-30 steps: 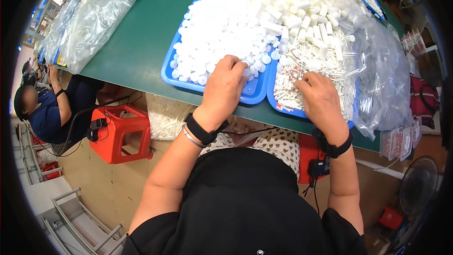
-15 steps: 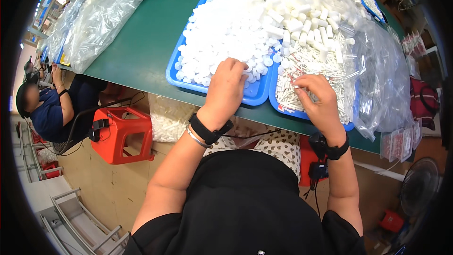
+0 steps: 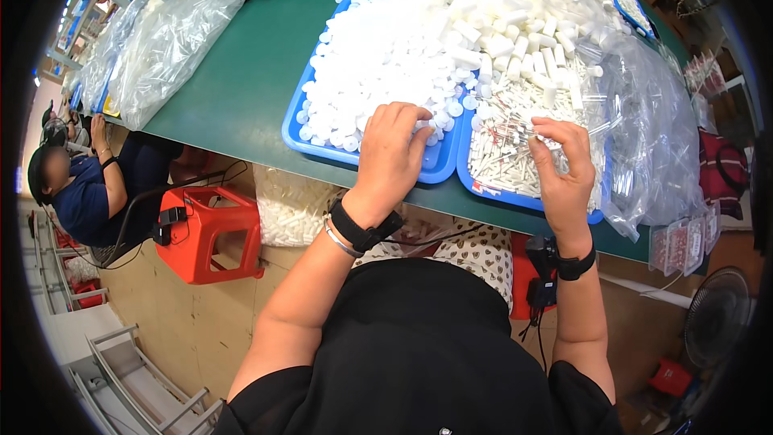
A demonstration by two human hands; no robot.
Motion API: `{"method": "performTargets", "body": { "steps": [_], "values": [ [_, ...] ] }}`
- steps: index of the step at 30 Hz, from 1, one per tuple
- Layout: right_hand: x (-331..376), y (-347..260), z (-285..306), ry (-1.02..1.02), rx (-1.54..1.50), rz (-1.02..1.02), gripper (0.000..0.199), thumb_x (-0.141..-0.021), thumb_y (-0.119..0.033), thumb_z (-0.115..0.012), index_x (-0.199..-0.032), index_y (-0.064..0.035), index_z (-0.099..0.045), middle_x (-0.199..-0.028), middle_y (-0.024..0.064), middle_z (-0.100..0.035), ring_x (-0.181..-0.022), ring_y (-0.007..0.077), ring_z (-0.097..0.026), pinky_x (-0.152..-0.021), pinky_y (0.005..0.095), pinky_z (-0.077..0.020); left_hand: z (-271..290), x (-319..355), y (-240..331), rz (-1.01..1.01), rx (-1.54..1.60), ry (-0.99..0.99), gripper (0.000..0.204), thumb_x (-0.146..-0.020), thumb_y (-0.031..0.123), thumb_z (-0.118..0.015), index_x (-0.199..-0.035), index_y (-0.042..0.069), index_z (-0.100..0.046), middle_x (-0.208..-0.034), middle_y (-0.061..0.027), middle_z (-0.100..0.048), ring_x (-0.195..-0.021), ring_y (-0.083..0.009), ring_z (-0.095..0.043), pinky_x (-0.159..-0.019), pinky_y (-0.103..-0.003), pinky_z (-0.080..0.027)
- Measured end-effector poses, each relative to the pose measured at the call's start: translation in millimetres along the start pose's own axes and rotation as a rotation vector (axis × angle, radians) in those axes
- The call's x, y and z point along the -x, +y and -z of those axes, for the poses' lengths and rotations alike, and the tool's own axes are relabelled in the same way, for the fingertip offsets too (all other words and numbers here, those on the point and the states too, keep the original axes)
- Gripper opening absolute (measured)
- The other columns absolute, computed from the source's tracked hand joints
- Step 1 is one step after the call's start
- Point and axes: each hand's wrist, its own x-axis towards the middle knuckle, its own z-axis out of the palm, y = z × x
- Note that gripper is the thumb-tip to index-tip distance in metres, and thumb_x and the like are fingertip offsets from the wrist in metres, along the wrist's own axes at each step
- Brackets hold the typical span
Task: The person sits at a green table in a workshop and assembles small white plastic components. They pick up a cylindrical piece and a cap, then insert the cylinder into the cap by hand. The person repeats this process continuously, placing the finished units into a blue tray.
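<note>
My left hand (image 3: 392,145) is over the front edge of a blue tray (image 3: 322,151) heaped with small white translucent round caps (image 3: 374,56). Its thumb and index finger curl together at the caps; what sits between them is too small to make out. To the right, my right hand (image 3: 565,163) hovers above a second blue tray (image 3: 507,193), which holds many thin white sticks with wire-like ends (image 3: 503,157). Thumb and bent index finger pinch a small white piece there, its kind unclear. White foam-like cylinders (image 3: 523,52) lie behind the sticks.
A clear plastic bag (image 3: 644,129) lies right of the trays on the green table (image 3: 233,97). Another bag (image 3: 173,48) is at the far left. Below stand a red stool (image 3: 213,229) and a fan (image 3: 715,318). Another person (image 3: 88,185) sits at left.
My right hand has shifted to the right over the sticks, with its fingertips a little farther from me. My left hand has moved only slightly, staying at the caps.
</note>
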Motion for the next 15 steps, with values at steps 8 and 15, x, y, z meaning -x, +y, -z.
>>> {"method": "performTargets", "body": {
  "steps": [8,15],
  "values": [
    [-10.1,-1.5,3.9,0.088,-0.644,-0.447,0.006,-0.094,-0.007,-0.062,-0.099,-0.0053,-0.065,-0.098,0.0032,-0.069,-0.097,0.0121,-0.059,-0.091,0.0309,-0.0430,2.0,3.7,26.5,0.587,1.050,-0.069,0.022,-0.098,0.011,-0.057,-0.117,0.000,-0.060,-0.110,-0.0102,-0.064,-0.100,-0.0184,-0.062,-0.091,-0.030,-0.051],
    [-4.8,-21.6,0.0,-0.134,0.198,0.314,0.021,-0.074,-0.002,-0.075,-0.093,-0.0083,-0.067,-0.084,0.0042,-0.064,-0.077,0.0233,-0.057,-0.079,0.0378,-0.0408,2.2,27.4,34.8,0.958,1.654,-0.240,0.035,-0.101,0.025,-0.056,-0.123,-0.002,-0.057,-0.111,-0.0085,-0.064,-0.094,-0.0133,-0.062,-0.084,-0.027,-0.052]
  ]
}}
